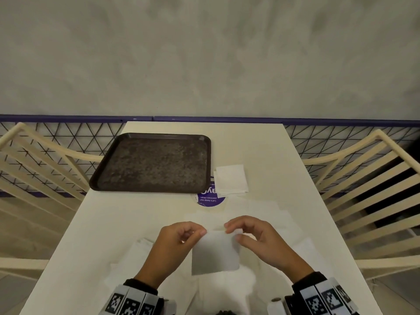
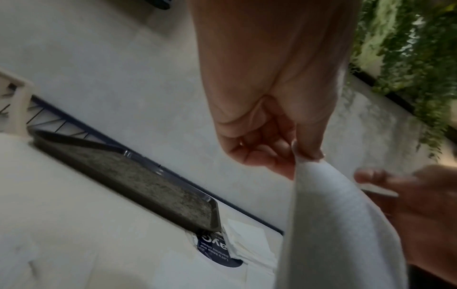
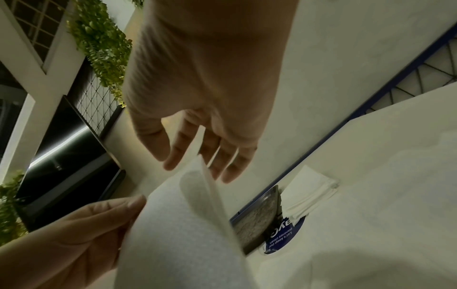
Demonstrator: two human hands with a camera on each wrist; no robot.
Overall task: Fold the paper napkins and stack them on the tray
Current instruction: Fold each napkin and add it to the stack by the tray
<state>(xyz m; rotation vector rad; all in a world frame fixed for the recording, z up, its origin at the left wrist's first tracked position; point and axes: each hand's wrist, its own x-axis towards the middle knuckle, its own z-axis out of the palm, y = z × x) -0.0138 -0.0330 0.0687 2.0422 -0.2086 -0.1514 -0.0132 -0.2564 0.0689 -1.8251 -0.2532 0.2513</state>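
Observation:
A white paper napkin [image 1: 214,253] [image 2: 333,224] [image 3: 178,234] hangs above the near part of the table, its layers parting at the top edge. My left hand [image 1: 200,233] [image 2: 306,154] pinches its top left corner between thumb and forefinger. At the top right corner my right hand [image 1: 234,233] [image 3: 188,162] takes the edge loosely, thumb on one side and nearly straight fingers on the other. The dark brown tray [image 1: 150,163] [image 2: 123,176] lies bare at the far left of the table. Beside its right end a small stack of folded napkins [image 1: 231,180] [image 3: 311,191] rests on the table.
Several loose unfolded napkins [image 1: 141,253] lie on the white table [image 1: 295,178] under and around my hands. A round blue sticker [image 1: 210,198] shows between tray and stack. Cream slatted chairs stand at the left [image 1: 45,160] and right [image 1: 368,178]. A blue-topped wire railing [image 1: 341,121] runs behind.

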